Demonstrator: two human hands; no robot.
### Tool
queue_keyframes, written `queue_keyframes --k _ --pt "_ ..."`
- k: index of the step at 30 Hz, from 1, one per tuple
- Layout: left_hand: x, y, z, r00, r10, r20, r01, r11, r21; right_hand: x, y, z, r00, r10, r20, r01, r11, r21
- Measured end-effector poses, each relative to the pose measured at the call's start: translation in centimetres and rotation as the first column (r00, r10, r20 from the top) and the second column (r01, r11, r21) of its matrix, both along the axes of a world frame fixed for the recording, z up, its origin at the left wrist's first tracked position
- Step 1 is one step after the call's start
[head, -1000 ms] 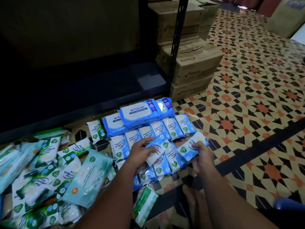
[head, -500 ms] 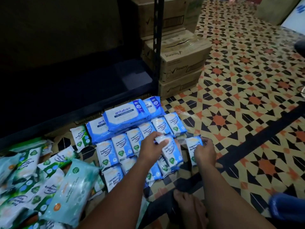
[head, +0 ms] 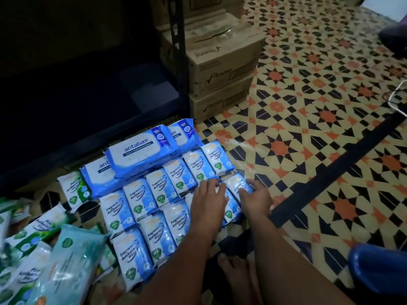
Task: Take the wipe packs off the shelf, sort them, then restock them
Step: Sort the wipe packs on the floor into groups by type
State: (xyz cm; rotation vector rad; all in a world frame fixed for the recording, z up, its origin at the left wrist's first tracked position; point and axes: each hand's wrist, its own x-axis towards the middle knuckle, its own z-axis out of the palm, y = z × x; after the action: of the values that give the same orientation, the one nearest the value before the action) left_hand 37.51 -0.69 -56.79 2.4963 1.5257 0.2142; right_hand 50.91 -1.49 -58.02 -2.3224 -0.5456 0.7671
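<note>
Small blue wipe packs [head: 141,199] lie in tidy rows on the patterned floor in front of the dark shelf [head: 92,133]. Behind them are large blue antabax packs [head: 141,150], one lying on top of two others. My left hand [head: 208,200] rests flat with spread fingers on the right end of the middle row. My right hand [head: 256,199] holds one small blue pack [head: 237,182] by its near end, down on the floor at the right end of the rows. A loose heap of green wipe packs [head: 41,227] and a teal pack [head: 66,263] lies to the left.
The shelf's black upright post [head: 177,51] stands just behind the packs, with stacked cardboard boxes [head: 222,64] to its right. My bare foot [head: 237,278] is below the hands. A blue object [head: 378,267] sits at the lower right. Tiled floor [head: 308,133] stretches to the right.
The camera has moved closer. My left hand let go of its small blue pack and now lies flat on the row. My right hand brought its pack down to the row's right end.
</note>
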Motion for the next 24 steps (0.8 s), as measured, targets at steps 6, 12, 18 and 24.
queue_keyframes --k 6,12,18,24 --pt "0.2 -2.7 -1.8 0.996 -0.046 -0.077 0.044 0.999 -0.032 -1.0 -0.7 0.4 0.994 -0.026 0.109 0.038 0.993 -0.109" --pt "0.4 -2.5 -1.7 0.996 0.032 -0.087 -0.036 0.998 -0.051 -1.4 0.0 -0.3 0.994 0.031 0.101 -0.028 0.999 -0.032" --pt "0.6 -2.5 -2.2 0.994 0.044 -0.098 -0.050 0.997 -0.063 -1.6 0.8 0.8 0.995 0.028 0.093 -0.024 0.999 -0.047" --pt "-0.2 -2.0 -2.4 0.998 0.012 -0.066 -0.015 0.999 -0.046 -2.3 0.8 0.5 0.993 0.048 0.110 -0.045 0.998 -0.034"
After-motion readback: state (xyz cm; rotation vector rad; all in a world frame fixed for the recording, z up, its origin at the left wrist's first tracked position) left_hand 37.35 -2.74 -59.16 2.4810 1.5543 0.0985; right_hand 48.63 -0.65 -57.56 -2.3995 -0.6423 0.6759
